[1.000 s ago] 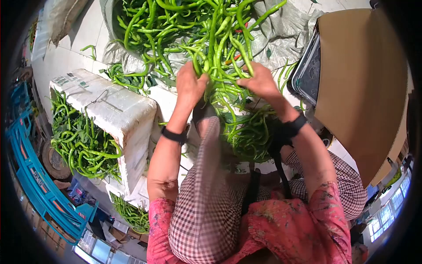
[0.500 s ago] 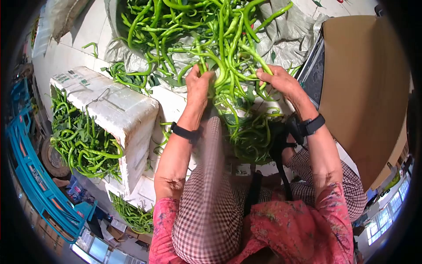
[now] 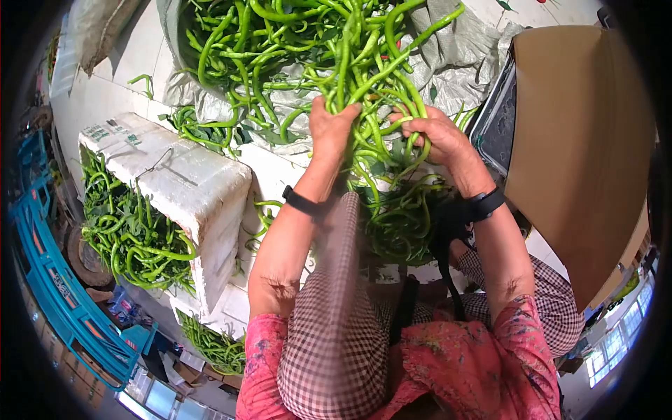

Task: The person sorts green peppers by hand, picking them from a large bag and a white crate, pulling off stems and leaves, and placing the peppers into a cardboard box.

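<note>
Long green peppers (image 3: 241, 42) spill from a pale woven sack (image 3: 455, 52) at the top. My left hand (image 3: 333, 126) is closed around several peppers at the near edge of this heap. Beside it, to the right, my right hand (image 3: 435, 134) has its fingers wrapped round curved green peppers. Peppers lie between both hands and partly cover their fingertips. Below the hands, more peppers (image 3: 399, 224) sit in shadow between my legs. Small green leaves are mixed among them.
A white foam box (image 3: 189, 168) on its side at the left holds peppers and leaves, with more peppers (image 3: 210, 343) below it. A large brown cardboard piece (image 3: 574, 154) stands at the right beside a dark crate (image 3: 495, 122). A blue metal frame (image 3: 70, 294) is at the far left.
My left hand has moved slightly right, with peppers now standing up from its grip. My right hand has shifted a little down and left, and more curved peppers now lie across its fingers.
</note>
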Tool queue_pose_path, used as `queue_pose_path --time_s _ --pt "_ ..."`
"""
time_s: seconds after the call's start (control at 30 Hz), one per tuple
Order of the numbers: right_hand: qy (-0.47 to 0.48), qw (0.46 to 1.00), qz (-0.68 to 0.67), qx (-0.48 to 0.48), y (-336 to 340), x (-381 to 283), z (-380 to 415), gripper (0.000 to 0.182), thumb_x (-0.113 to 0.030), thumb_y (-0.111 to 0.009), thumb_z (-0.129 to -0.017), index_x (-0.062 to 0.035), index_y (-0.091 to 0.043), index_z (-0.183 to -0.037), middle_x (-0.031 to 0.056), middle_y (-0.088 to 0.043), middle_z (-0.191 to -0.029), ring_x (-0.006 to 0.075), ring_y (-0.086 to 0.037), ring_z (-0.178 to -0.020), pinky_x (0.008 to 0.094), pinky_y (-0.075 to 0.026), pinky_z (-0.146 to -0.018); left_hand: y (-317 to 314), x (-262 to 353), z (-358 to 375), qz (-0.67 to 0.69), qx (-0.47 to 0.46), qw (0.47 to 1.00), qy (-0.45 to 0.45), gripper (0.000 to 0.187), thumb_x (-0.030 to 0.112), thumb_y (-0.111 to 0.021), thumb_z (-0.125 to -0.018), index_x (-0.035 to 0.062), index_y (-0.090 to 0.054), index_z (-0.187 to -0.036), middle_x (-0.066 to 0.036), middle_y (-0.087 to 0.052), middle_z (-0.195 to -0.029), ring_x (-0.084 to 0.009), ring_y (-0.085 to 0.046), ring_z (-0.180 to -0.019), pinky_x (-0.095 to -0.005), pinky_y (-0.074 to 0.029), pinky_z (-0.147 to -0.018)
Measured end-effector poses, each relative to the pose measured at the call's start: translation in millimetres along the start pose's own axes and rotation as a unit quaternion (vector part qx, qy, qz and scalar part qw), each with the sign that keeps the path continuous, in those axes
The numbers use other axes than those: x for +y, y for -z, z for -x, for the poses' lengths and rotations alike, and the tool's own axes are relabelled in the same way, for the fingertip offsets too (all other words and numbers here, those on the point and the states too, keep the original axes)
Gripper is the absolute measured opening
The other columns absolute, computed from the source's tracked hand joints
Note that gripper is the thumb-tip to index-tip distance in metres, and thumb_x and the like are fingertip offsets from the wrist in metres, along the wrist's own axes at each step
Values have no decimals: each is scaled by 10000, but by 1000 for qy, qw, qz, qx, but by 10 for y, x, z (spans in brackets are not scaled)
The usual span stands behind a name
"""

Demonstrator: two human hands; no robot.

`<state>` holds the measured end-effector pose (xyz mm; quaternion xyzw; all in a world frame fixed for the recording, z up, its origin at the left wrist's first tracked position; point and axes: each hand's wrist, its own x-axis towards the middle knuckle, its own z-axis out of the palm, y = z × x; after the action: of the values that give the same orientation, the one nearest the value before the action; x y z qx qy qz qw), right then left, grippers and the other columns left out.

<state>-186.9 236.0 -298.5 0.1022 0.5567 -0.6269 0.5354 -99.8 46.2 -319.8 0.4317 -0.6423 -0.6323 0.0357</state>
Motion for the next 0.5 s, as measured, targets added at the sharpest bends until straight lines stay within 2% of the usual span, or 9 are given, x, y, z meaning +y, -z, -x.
queue_pose_path --time_s 0.1,0.13,0.17,0.23,0.3,0.37,0.43,0.47,0.5 --pt "-8 1000 22 18 177 60 43 229 -111 -641 -805 -18 -624 -1014 -21 -565 -740 34 -457 -593 180 -323 -487 115 -91 55 46 -37 998 15 501 115 -733 -740 -54 -488 -1144 -139 -643 -961 -208 -624 -795 -273 -502 -713" --pt "-16 998 54 42 181 115 26 223 -118 -641 -808 -26 -622 -1010 -27 -562 -731 35 -447 -583 183 -319 -487 64 -144 61 7 -8 1000 -21 420 103 -719 -747 -30 -510 -1088 -116 -648 -937 -194 -619 -761 -284 -501 -694" --pt "-23 994 85 64 183 157 11 217 -124 -641 -810 -33 -621 -1006 -33 -559 -721 35 -437 -573 187 -316 -486 40 -191 60 -150 11 986 -76 415 107 -707 -752 -36 -522 -1095 -115 -654 -925 -170 -612 -745 -295 -496 -681" --pt "-40 990 108 77 66 87 59 179 -131 -651 -819 -50 -624 -976 -49 -551 -701 35 -433 -568 185 -308 -485 -20 -122 45 -310 0 945 -107 445 147 -707 -720 -52 -520 -1071 -119 -654 -877 -176 -611 -719 -325 -497 -654" --pt "-61 995 45 63 27 50 67 173 -160 -673 -826 -62 -626 -962 -63 -540 -683 33 -439 -568 185 -300 -481 9 34 12 -84 -73 994 17 378 127 -692 -721 -47 -565 -1031 -98 -648 -849 -178 -601 -699 -321 -494 -660" --pt "-65 998 6 27 117 32 84 192 -194 -695 -827 -68 -625 -954 -47 -567 -714 38 -476 -605 187 -334 -513 117 368 151 111 -59 990 67 262 71 -638 -755 -2 -623 -1006 -57 -625 -790 -111 -558 -650 -248 -456 -582" --pt "20 999 -23 31 157 137 34 209 -207 -686 -836 -67 -608 -970 -9 -614 -801 54 -526 -678 185 -384 -580 242 287 116 67 -71 995 11 251 78 -636 -761 1 -624 -1000 -48 -631 -792 -105 -572 -657 -253 -462 -581" --pt "-15 999 0 29 222 189 3 211 -203 -664 -851 -58 -593 -987 23 -641 -895 85 -565 -765 195 -421 -671 290 198 111 66 -69 995 10 251 78 -636 -761 1 -624 -1000 -48 -631 -792 -105 -572 -657 -253 -462 -581" --pt "-12 999 2 31 238 185 -21 211 -203 -664 -851 -58 -593 -987 23 -641 -895 85 -565 -765 195 -421 -671 292 75 83 25 -68 997 31 255 90 -645 -762 -7 -620 -997 -62 -640 -788 -129 -587 -661 -268 -470 -596"
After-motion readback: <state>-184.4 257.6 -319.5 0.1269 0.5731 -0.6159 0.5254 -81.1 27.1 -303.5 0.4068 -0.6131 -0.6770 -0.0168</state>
